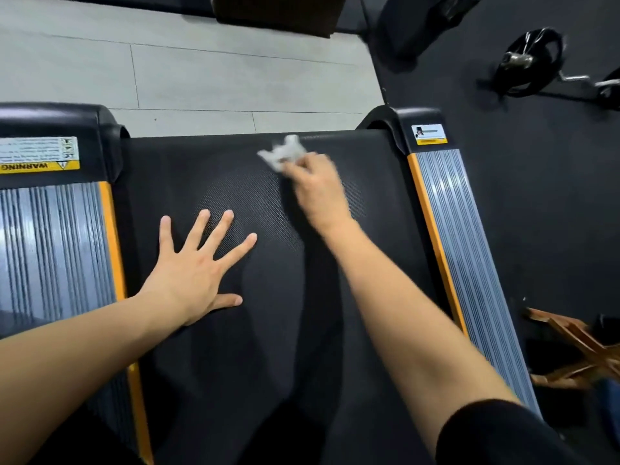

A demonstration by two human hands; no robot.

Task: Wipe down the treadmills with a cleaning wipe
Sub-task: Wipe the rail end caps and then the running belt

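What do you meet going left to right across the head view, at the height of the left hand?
Left side rail → left hand → treadmill belt → right forearm → right side rail → black floor.

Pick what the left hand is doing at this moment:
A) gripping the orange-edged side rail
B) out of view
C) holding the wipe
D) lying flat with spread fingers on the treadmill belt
D: the left hand lies flat, fingers spread, on the black belt, while the right hand holds the white wipe.
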